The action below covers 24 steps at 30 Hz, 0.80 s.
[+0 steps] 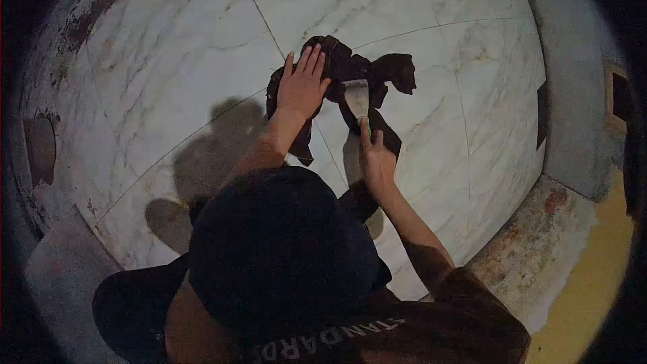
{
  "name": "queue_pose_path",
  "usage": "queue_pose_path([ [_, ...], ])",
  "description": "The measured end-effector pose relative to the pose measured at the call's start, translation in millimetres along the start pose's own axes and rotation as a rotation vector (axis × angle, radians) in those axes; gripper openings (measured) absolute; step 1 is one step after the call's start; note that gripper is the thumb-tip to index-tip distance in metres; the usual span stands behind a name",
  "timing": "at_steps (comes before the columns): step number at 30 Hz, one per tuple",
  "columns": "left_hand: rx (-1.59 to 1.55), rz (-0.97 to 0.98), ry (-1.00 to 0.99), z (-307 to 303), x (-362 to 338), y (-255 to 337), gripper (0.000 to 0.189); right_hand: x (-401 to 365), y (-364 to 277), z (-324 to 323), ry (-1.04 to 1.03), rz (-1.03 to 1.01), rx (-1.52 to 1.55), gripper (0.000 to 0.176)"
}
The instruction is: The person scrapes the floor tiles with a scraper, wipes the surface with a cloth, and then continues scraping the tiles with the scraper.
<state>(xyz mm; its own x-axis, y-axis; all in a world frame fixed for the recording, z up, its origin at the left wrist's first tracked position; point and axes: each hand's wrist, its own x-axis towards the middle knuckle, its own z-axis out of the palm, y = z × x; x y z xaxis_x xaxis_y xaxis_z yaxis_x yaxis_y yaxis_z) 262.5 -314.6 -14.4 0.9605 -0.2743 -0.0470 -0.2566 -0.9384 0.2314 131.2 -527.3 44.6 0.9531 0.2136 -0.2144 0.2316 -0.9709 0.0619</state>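
My left hand (304,89) lies flat on a crumpled dark cloth (347,64), its fingers stretched out over the cloth's left part. In my right hand (378,164) is a putty knife (357,98) with a wide metal blade and a bit of green at the handle. The blade points away from me and rests over the middle of the cloth. Most of the handle is hidden by my fingers. The cloth spreads in folds over pale marble-look tiles (202,13), with one end trailing down beside my right hand.
A dark cap (283,243) and a dark shirt with light lettering (330,337) fill the lower view. Thin joints cross the tiles. At the right run a grey strip (573,81), rough stained concrete (532,249) and a yellow area (586,283). Shadows fall left of my arms.
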Motion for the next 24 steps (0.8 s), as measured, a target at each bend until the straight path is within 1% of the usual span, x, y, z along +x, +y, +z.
queue_pose_path([
  [2, -0.012, -0.012, 0.002, -2.9, 1.1, -2.5, 0.062, -11.1, 0.8, -17.2, -0.051, 0.027, 0.030, 0.073],
  [4, -0.148, -0.006, 0.006, 4.4, 2.4, -2.6, 0.062, -23.4, -2.4, -64.2, -0.164, 0.119, 0.161, 0.061],
  [6, -0.169, -0.032, 0.035, 11.5, -1.1, 2.3, 0.062, -49.8, 10.2, -94.5, -0.060, 0.147, 0.424, 0.046],
  [8, -0.206, -0.062, 0.049, 15.7, -2.0, 15.3, 0.060, -70.9, 23.6, -109.8, 0.051, 0.335, 0.721, 0.037],
  [9, -0.227, -0.068, 0.026, 8.7, -6.5, 24.6, 0.059, -77.0, 24.3, -122.4, 0.119, 0.406, 0.736, 0.035],
  [11, -0.387, -0.052, -0.059, 3.9, -2.6, 46.6, 0.063, -78.1, 28.2, -136.5, 0.228, 0.469, 0.656, 0.036],
  [12, -0.704, -0.008, -0.075, 19.0, -5.1, 63.1, 0.064, -74.7, 28.1, -137.9, 0.229, 0.443, 0.666, 0.036],
  [13, -1.014, 0.040, -0.085, 16.6, -12.1, 72.9, 0.064, -71.4, 23.6, -134.6, 0.270, 0.506, 0.752, 0.037],
  [14, -1.111, 0.110, -0.203, 17.1, -14.7, 81.9, 0.062, -63.6, 23.4, -127.9, 0.304, 0.567, 0.846, 0.039],
  [15, -1.204, 0.178, -0.327, -10.4, -18.1, 79.8, 0.061, -57.3, 18.0, -121.4, 0.366, 0.517, 0.949, 0.040],
  [17, -0.989, 0.363, -0.014, -13.1, -8.9, 62.4, 0.057, -47.9, -2.1, -116.1, 0.373, 0.411, 0.906, 0.040],
  [18, -0.905, 0.213, -0.231, -64.4, -6.1, 40.3, 0.052, -46.9, -10.9, -118.0, 0.209, 0.444, 0.867, 0.042],
  [19, -0.874, 0.340, -0.028, -63.6, 4.7, 11.0, 0.033, -46.0, -21.1, -109.6, 0.202, 0.437, 0.888, 0.042],
  [20, -0.518, 0.282, -0.086, -71.8, 27.9, -9.5, 0.022, -44.7, -31.5, -101.9, 0.184, 0.270, 0.695, 0.045],
  [21, -0.265, 0.404, 0.038, -95.0, 35.9, -42.6, 0.029, -44.2, -38.0, -87.8, 0.171, 0.107, 0.497, 0.051],
  [22, -0.221, 0.530, 0.180, -105.5, 45.2, -83.7, 0.034, -43.5, -45.0, -69.8, 0.147, 0.027, 0.440, 0.064],
  [23, -0.016, 0.350, 0.024, -152.9, 44.6, -101.0, 0.031, -28.7, -55.7, -57.7, 0.080, -0.021, 0.409, 0.066],
  [24, 0.170, 0.301, -0.001, -196.0, 36.8, -124.5, 0.023, -14.0, -66.3, -45.4, 0.014, -0.071, 0.380, 0.069],
])
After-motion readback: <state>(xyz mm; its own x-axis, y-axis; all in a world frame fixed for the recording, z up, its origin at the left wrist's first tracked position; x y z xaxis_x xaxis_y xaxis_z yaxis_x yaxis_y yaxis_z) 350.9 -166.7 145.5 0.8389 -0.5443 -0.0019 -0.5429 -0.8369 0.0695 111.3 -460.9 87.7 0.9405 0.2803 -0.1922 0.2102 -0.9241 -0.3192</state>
